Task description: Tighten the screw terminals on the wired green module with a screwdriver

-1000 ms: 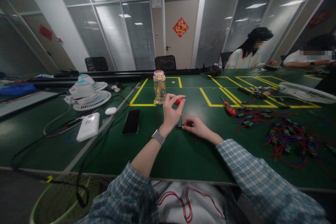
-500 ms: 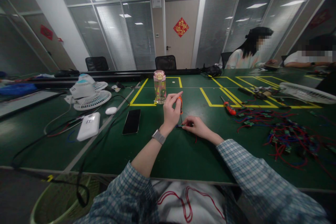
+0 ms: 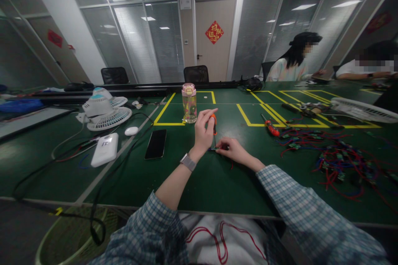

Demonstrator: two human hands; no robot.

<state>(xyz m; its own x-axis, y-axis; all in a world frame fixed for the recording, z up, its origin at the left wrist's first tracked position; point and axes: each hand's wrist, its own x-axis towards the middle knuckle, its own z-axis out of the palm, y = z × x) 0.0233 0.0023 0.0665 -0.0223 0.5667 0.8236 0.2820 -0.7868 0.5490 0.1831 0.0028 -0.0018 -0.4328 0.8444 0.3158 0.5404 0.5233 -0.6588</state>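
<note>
My left hand (image 3: 204, 131) is closed round the orange and black handle of a screwdriver (image 3: 214, 122), its index finger stretched out over the top. The screwdriver stands nearly upright, its shaft pointing down at a small green circuit board (image 3: 213, 149) on the table. Fingers of my right hand (image 3: 231, 150) pinch the board's right edge and hold it against the tabletop. A short red wire hangs out below my right hand. Exactly where the tip meets the board is too small to tell.
A pink-lidded bottle (image 3: 189, 104) stands behind my hands. To the left lie a black phone (image 3: 156, 144), a white power bank (image 3: 105, 150) and a white fan (image 3: 107, 112). A red screwdriver (image 3: 271, 127) and a pile of wired circuit boards (image 3: 342, 165) are on the right. Two people sit across the table.
My left hand has shifted very slightly to the right with the screwdriver. My right hand stays in place on the board. One person across the table has raised their head a little.
</note>
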